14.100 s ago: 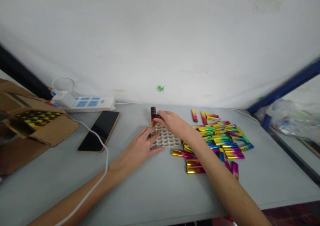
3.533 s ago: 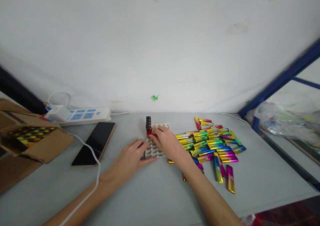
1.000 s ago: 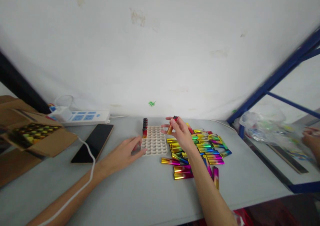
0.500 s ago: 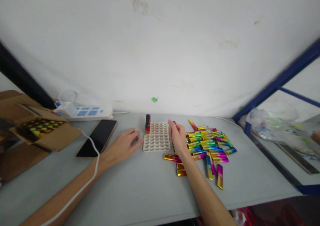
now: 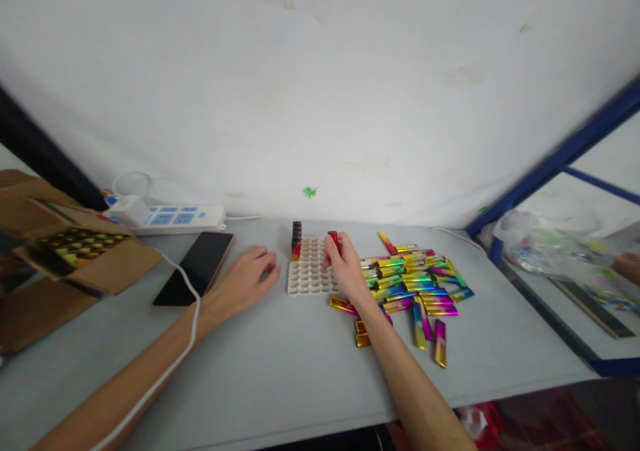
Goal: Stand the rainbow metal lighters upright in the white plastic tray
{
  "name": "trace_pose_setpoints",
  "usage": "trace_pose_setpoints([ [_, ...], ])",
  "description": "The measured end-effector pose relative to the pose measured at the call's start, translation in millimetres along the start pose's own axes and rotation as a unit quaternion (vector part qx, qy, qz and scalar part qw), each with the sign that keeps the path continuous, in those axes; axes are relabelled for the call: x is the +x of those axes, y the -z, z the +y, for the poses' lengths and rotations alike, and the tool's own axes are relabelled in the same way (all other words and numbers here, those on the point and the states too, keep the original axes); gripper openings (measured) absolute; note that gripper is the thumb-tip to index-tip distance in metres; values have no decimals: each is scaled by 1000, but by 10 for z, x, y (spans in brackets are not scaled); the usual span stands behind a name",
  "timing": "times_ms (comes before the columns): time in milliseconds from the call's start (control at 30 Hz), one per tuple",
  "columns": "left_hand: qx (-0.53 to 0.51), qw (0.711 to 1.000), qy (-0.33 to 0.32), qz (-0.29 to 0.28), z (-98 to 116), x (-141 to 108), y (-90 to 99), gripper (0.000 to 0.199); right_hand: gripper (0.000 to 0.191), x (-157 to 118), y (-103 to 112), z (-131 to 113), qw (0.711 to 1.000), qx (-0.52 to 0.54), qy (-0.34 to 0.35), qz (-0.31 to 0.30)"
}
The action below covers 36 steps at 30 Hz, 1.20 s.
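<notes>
A pale tray (image 5: 306,284) with rows of small wells lies in the middle of the table. Several red lighters with black tops (image 5: 297,241) stand upright in a line along its back left side. Over the tray's right side, my right hand (image 5: 346,264) pinches one red lighter (image 5: 333,237), held upright; its lower end is hidden by the fingers. My left hand (image 5: 249,278) rests on the table left of the tray, fingers loosely bent and apart, holding nothing. Right of the tray spreads a pile of shiny multicoloured lighters (image 5: 417,284), partly behind my right hand.
At left are a cardboard box (image 5: 113,262) with yellow and black items inside, a power strip (image 5: 187,218) and a dark phone (image 5: 200,264). A white cable (image 5: 193,324) crosses my left forearm. Beyond a blue frame (image 5: 540,164) are plastic bags (image 5: 540,241) and another person's hand (image 5: 629,266).
My right hand has moved left from the tray's right edge to above its wells, carrying the lighter. My left hand has stayed nearly in place. The view has shifted slightly.
</notes>
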<state>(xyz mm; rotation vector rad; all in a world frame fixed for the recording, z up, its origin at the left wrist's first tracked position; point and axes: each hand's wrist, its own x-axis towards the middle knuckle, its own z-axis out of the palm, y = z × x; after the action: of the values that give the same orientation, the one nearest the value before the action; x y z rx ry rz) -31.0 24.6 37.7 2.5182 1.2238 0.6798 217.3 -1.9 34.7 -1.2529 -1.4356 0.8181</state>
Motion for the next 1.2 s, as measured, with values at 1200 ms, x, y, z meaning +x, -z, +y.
trace_pose_setpoints([
  [1200, 65, 998, -2, -4, 83, -19, -155, 49, 24, 162, 737, -135, 915, -400, 9, 55],
])
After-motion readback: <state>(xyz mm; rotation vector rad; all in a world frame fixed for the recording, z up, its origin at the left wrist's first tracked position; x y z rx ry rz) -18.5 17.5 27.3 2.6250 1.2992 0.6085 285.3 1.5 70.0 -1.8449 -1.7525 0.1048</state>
